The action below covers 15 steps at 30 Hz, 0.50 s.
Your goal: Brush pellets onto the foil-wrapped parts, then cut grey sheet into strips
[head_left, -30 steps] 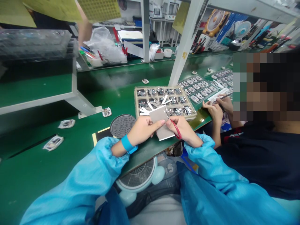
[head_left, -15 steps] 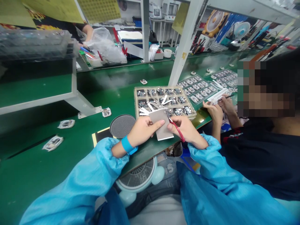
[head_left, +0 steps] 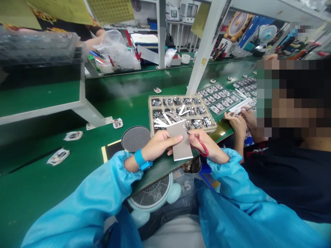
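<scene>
A flat grey sheet with a white lower edge (head_left: pixel 182 146) is pinched in my left hand (head_left: pixel 161 143), thumb lying across its face. My right hand (head_left: pixel 204 143) is closed around red-handled scissors (head_left: pixel 205 148). Their blades lie at the sheet's right edge, partly hidden by my fingers and the sheet. Just behind my hands is a clear compartment tray (head_left: pixel 182 107) with small metal parts in its cells. Cut white and grey strips (head_left: pixel 160 123) lie loosely across its front half.
A round perforated black disc (head_left: pixel 136 138) lies left of the tray. Several small white-framed parts (head_left: pixel 73 136) sit on the green bench (head_left: pixel 38 199). A co-worker's hands (head_left: pixel 239 120) work at the right, by trays of parts (head_left: pixel 219 98). A slanted white post (head_left: pixel 204 51) rises behind the tray.
The scissors have turned and drawn slightly right, with less blade showing over the sheet. The sheet has shifted slightly down and right in my left hand.
</scene>
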Each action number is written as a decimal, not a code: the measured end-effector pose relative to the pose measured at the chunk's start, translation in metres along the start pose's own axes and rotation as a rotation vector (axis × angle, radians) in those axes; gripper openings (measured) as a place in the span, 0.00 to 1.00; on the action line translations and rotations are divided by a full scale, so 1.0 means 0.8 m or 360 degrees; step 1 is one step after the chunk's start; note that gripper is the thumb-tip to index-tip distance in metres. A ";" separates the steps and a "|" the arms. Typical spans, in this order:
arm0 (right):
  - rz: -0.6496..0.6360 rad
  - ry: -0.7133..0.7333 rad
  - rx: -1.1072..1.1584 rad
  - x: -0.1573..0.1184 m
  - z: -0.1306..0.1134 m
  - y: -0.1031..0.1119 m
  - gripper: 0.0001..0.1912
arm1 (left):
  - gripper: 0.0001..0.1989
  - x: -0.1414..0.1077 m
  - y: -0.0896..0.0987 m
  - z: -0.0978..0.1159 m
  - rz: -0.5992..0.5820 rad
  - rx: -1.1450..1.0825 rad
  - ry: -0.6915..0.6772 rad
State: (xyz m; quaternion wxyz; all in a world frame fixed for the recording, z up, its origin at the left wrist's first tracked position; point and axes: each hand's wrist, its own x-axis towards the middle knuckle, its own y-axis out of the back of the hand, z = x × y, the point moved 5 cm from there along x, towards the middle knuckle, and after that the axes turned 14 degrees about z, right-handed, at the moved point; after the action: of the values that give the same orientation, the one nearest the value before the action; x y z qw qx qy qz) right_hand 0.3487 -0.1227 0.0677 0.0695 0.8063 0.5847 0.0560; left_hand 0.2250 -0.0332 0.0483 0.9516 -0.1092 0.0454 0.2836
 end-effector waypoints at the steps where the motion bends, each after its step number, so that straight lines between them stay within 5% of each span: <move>1: -0.0005 -0.0012 -0.0001 0.000 0.000 -0.001 0.34 | 0.22 0.000 0.000 0.002 0.0009 0.0029 -0.0030; 11: -0.0156 -0.0153 -0.0480 -0.026 -0.010 0.039 0.23 | 0.22 0.003 0.020 0.017 0.0447 0.0042 -0.0247; 15: 0.0576 0.0152 -0.0338 -0.026 -0.034 0.066 0.14 | 0.21 -0.001 0.011 0.018 0.0282 0.0161 -0.0208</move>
State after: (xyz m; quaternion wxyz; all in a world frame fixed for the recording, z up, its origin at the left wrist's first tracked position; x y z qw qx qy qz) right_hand 0.3867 -0.1576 0.1040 0.1152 0.8827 0.4240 0.1670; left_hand 0.2198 -0.0235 0.0606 0.9281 -0.0378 0.0070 0.3704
